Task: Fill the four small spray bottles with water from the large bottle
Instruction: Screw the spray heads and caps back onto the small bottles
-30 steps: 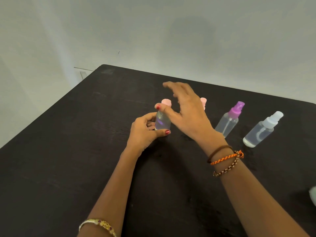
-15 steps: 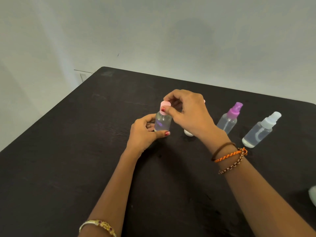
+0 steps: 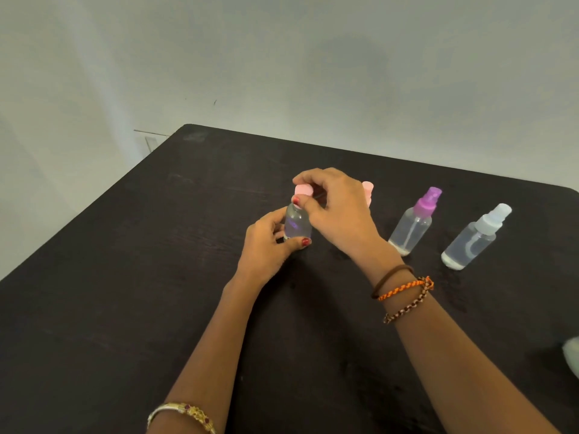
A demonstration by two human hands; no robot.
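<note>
A small clear spray bottle with a pink cap (image 3: 297, 225) stands upright on the dark table (image 3: 125, 277), holding clear liquid. My left hand (image 3: 266, 245) grips its body from the left. My right hand (image 3: 335, 211) pinches the pink cap (image 3: 304, 190) from above. Behind my right hand only the pink top of a second bottle (image 3: 367, 188) shows. A purple-capped bottle (image 3: 415, 222) and a white-capped bottle (image 3: 474, 238) stand to the right, both with clear liquid inside.
A pale rounded object (image 3: 571, 358) is cut off at the right edge of the table; I cannot tell what it is. A grey wall (image 3: 282, 57) rises beyond the table's far edge.
My right hand came down from an open hover above the pink-capped bottle and closed its fingers on the cap. My left hand stayed on the bottle's body.
</note>
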